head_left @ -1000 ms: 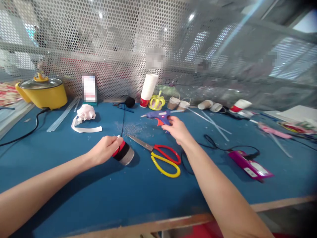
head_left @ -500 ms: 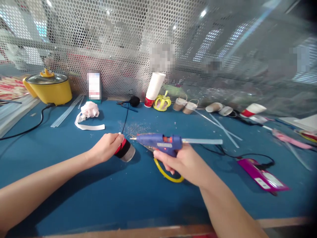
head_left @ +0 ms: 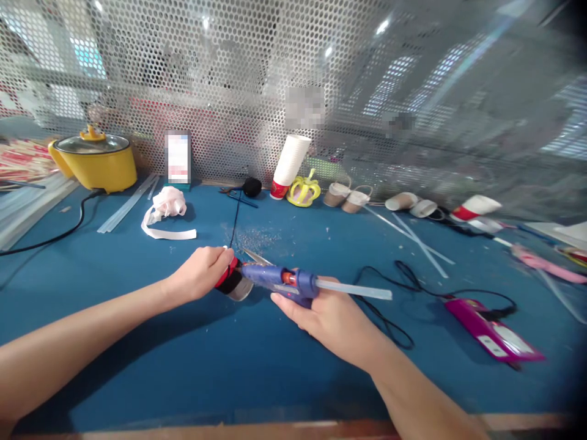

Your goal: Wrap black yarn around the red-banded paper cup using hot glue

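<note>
My left hand [head_left: 202, 272] is closed around the rim end of a small paper cup [head_left: 243, 290], which lies tilted above the table. Its red side carries a band of black yarn. From the cup a black yarn strand [head_left: 235, 220] runs back to a yarn ball [head_left: 252, 187]. My right hand [head_left: 332, 311] grips a blue glue gun [head_left: 273, 278], a clear glue stick [head_left: 362, 291] jutting from its rear. The gun's nozzle end is at the cup's banded side; whether it touches I cannot tell. Scissors blades [head_left: 257, 256] show behind the gun, their handles hidden.
A yellow electric pot [head_left: 103, 168] stands back left, beside loose glue sticks [head_left: 126, 205] and crumpled white ribbon [head_left: 169, 203]. Stacked paper cups [head_left: 293, 160], a yellow basket [head_left: 303, 191] and small cup buckets line the mesh. A purple power strip [head_left: 493, 333] with black cable lies right.
My right hand has brought the glue gun left, its nozzle now up to the cup. The scissors' yellow handle has gone out of sight behind my hand. My left hand keeps its hold.
</note>
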`<state>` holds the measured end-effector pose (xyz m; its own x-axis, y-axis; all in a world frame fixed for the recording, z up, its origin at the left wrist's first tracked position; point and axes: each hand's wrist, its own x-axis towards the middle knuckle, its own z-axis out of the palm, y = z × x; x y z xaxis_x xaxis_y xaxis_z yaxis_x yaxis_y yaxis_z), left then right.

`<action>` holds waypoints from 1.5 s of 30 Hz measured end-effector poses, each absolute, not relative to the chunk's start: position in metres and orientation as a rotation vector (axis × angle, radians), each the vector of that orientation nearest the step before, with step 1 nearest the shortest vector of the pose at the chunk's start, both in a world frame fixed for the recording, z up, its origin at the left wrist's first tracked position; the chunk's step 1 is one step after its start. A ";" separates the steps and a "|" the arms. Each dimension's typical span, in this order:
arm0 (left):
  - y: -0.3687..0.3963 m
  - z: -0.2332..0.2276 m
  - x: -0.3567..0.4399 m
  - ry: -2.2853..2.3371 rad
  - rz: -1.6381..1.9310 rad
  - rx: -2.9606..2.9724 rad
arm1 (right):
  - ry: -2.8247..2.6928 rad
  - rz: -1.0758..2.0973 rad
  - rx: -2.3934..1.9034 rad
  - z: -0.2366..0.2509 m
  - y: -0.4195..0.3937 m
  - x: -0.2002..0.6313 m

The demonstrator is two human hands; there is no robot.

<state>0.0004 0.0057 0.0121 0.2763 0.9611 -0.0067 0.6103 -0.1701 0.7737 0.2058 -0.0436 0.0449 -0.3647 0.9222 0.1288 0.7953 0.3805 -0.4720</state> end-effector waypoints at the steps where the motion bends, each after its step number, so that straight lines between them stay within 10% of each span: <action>1: 0.005 0.013 0.001 1.425 0.654 1.872 | -2.275 0.474 -1.490 0.045 -0.044 0.205; 45: 0.002 0.006 -0.004 1.344 0.719 1.961 | -2.231 0.499 -1.514 0.046 -0.047 0.204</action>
<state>-0.0035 0.0024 0.0056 0.3252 0.9424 0.0781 0.5886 -0.2664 0.7633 0.2039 -0.0474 0.0461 -0.3355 0.9340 0.1231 0.7923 0.3504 -0.4995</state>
